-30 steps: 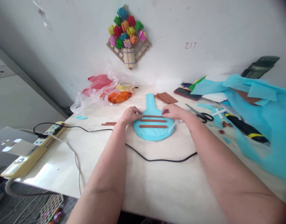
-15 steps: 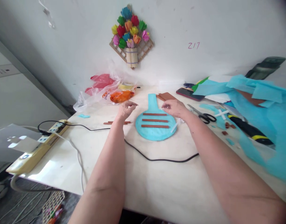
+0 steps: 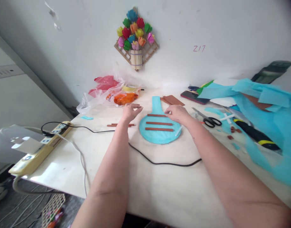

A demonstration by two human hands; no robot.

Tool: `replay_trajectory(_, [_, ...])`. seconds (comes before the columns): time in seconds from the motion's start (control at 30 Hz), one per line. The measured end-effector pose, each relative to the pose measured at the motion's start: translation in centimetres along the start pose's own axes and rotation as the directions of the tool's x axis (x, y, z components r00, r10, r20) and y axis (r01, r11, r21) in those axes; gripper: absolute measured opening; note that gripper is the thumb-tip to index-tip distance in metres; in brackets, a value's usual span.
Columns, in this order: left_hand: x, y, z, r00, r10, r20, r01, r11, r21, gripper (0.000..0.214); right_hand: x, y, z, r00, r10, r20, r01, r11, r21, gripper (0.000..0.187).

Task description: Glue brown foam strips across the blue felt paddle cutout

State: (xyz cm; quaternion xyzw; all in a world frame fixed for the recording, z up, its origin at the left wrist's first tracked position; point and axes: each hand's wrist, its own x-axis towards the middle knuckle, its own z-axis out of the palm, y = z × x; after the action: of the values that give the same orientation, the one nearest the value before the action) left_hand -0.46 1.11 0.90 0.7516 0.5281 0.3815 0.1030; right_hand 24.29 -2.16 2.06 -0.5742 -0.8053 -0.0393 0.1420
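Observation:
A light blue paddle-shaped cutout (image 3: 159, 135) lies flat on the white table (image 3: 173, 186). Three brown strips lie across it: top (image 3: 156, 115), middle (image 3: 159, 123), bottom (image 3: 159, 129). My right hand (image 3: 178, 113) rests at the right end of the top strip, fingertips closed on it. My left hand (image 3: 132, 111) hovers just left of the cutout, its fingers curled in a loose pinch; a thin brownish sliver shows at the fingertips, too small to name. Two loose brown strips (image 3: 120, 125) lie below the left hand. A white strip (image 3: 179, 130) sits at the cutout's right edge.
Scissors (image 3: 208, 120), a phone (image 3: 194, 97), brown sheets (image 3: 172, 100), a black-and-yellow tool (image 3: 254, 135) and heaped blue fabric (image 3: 268, 107) fill the right side. A black cable (image 3: 159, 162) crosses the table from a power strip (image 3: 38, 146) at left. Plastic bags (image 3: 107, 93) lie against the wall.
My left hand left the top strip's left end and moved left and up, off the cutout. My right hand stayed at the strip's right end. The view shifted slightly.

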Motion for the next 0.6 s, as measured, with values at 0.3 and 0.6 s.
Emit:
replay_trajectory(0.3, [-0.8,1.5,2.5,0.979,0.085,0.185,-0.123,0.971,0.206,0.022,-0.3,-0.5,0.4,0.998,0.000,0.056,0.005,0.996,-0.088,0.020])
replay_trajectory(0.6, [-0.9,0.7,2.7,0.960,0.137,0.243,-0.180,0.969,0.168,0.016,0.3,0.9,1.1,0.994,0.028,0.110,-0.036,0.997,0.072,0.013])
